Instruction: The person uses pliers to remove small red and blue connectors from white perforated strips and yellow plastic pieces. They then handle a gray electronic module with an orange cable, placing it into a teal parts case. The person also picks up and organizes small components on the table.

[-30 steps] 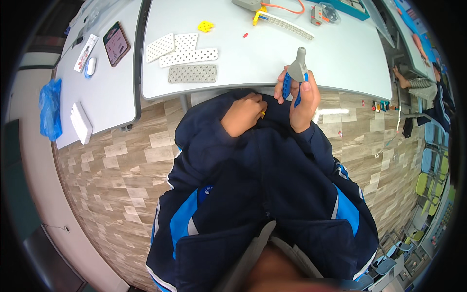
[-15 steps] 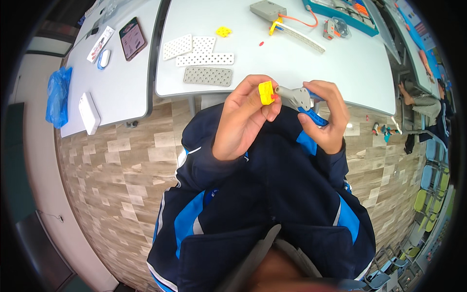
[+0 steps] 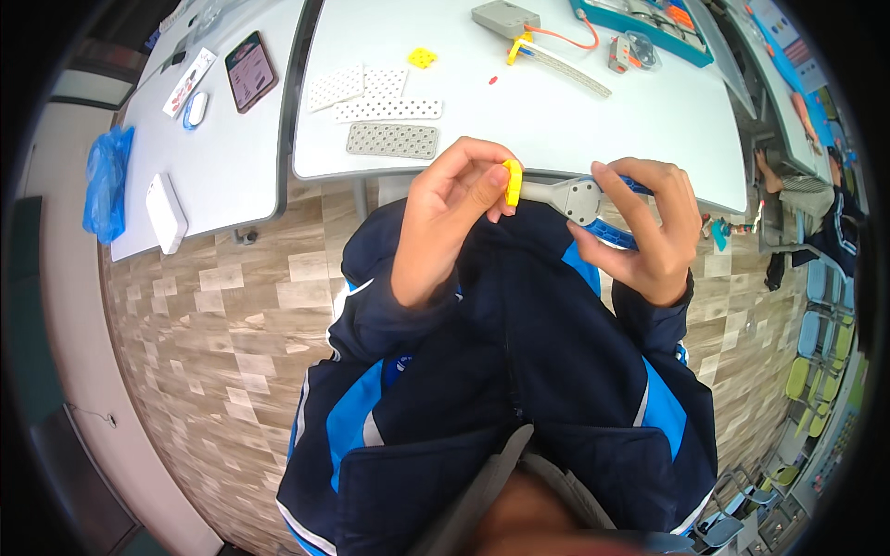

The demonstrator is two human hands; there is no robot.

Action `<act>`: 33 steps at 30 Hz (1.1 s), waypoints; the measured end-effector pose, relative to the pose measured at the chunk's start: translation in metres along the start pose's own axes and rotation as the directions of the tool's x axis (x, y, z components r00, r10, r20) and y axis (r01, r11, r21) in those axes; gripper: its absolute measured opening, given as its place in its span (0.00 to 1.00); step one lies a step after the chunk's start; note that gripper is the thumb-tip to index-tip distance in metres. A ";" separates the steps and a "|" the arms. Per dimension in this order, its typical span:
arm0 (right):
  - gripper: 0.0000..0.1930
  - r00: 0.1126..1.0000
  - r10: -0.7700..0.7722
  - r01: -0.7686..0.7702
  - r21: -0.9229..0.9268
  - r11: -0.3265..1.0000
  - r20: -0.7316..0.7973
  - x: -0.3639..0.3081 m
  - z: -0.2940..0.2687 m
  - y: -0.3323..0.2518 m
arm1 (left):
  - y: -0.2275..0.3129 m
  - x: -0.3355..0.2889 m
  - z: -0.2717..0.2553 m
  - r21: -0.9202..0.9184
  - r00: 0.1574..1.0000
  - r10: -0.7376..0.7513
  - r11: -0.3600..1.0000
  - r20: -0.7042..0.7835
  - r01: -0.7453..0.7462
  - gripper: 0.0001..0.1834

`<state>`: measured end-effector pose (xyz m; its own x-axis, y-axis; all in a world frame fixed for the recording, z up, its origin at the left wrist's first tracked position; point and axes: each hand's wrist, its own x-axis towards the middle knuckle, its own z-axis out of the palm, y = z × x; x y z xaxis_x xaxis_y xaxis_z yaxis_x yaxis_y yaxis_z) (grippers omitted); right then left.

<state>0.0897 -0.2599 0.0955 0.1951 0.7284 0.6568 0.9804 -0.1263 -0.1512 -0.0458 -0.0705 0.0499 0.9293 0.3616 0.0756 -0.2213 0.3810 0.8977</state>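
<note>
Between the thumb and fingers of my left hand (image 3: 457,204) is a small yellow building block (image 3: 513,183), seen edge-on. My right hand (image 3: 654,232) is closed around the blue handles of pliers (image 3: 581,201) with a grey head. The handles are spread, one against the fingers and the other by the thumb. The grey nose points left and meets the yellow block; whether its jaws grip anything there is hidden. Both hands are raised above my lap, close to the table's front edge.
White perforated plates (image 3: 389,110) and a grey one (image 3: 392,140) lie on the table (image 3: 519,116), near a yellow piece (image 3: 422,58) and a red peg (image 3: 492,81). Farther back are a grey box (image 3: 505,18) with an orange cable and a teal tray (image 3: 640,28). A phone (image 3: 251,72) rests on the left table.
The pliers have turned level and their nose now meets the yellow block. My right hand has shifted right and down. The block has rotated edge-on, and the red peg in it no longer shows.
</note>
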 end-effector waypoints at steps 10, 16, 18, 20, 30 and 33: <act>0.21 0.788 0.510 -0.614 0.497 0.613 0.344 -0.011 0.042 -0.016 | 0.004 0.019 -0.037 0.156 0.989 0.029 0.986 0.147 -0.052 0.11; 0.31 0.458 0.573 -0.816 0.577 -0.031 0.679 -0.014 0.043 0.002 | 0.050 0.044 -0.073 0.357 0.787 0.391 0.905 -0.477 -0.233 0.10; 0.32 0.356 0.679 -0.843 0.534 -0.064 0.642 -0.016 0.043 0.011 | 0.063 0.049 -0.098 0.548 0.758 0.543 0.781 -0.360 -0.299 0.10; 0.32 0.471 0.654 -0.804 0.594 0.042 0.591 -0.016 0.047 0.016 | 0.053 0.056 -0.116 0.737 0.822 0.509 0.653 -0.254 -0.176 0.09; 0.28 0.514 0.714 -0.766 0.629 0.133 0.476 -0.007 0.069 0.014 | -0.003 0.091 -0.121 0.991 0.768 0.633 0.009 0.097 -0.132 0.07; 0.28 0.520 0.707 -0.758 0.640 0.124 0.479 -0.010 0.074 0.015 | 0.000 0.099 -0.121 0.989 0.763 0.636 0.001 0.114 -0.149 0.07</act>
<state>0.1006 -0.2193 0.0320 0.7818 0.6119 -0.1194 -0.0437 -0.1373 -0.9896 0.0103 0.0688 0.0049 0.6019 0.4215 0.6783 0.1540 -0.8947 0.4194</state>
